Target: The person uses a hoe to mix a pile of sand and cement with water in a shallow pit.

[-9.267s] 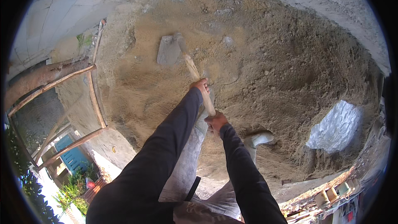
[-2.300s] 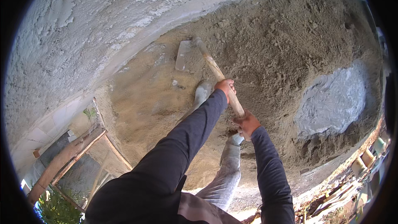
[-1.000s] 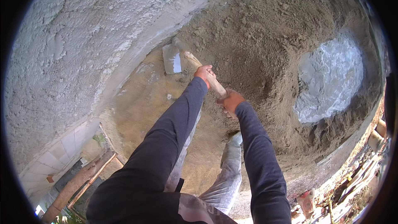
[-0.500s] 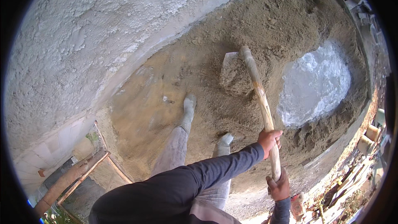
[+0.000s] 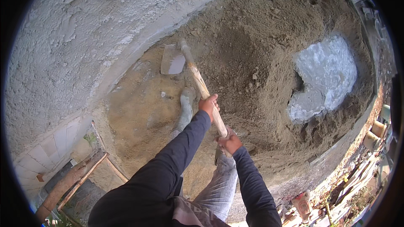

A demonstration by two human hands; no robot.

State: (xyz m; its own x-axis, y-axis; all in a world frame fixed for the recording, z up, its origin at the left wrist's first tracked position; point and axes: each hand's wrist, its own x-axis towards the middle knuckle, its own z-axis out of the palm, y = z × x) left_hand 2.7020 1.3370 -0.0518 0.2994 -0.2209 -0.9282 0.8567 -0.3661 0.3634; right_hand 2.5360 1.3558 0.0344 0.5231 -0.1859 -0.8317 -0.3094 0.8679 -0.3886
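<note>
A hoe (image 5: pixel 197 75) runs aslant through the middle of the view, its blade (image 5: pixel 171 59) toward 11 o'clock and its handle sloping down toward 5 o'clock. The person's left hand (image 5: pixel 208 104), close to the centre, wraps the handle partway along; its fingers are curled around the wood, the tips showing on the far side and the palm hidden. The right hand (image 5: pixel 229 141), toward 5 o'clock, grips near the handle's lower end, fingers bent around it; how tightly they press together cannot be told, as some are tucked underneath. The blade lies over sandy soil (image 5: pixel 139 105), and whether its edge touches is hard to make out. Just left of the left hand, a grey boot (image 5: pixel 186 103) stands on the ground, its leg disappearing behind the dark left sleeve (image 5: pixel 168 155); the other foot is mostly covered by the right hand and trouser leg. At 3 o'clock, a pale grey, shiny patch (image 5: pixel 330 80) sits in the dirt, its left side notched by shadow of unclear depth. A rough wall (image 5: pixel 84 46) fills 10 o'clock, cut off by the black rim. At 8 o'clock, wooden poles (image 5: pixel 78 178) are partly cropped; at 4 o'clock, cluttered scraps (image 5: pixel 357 180) blur together along the edge.
</note>
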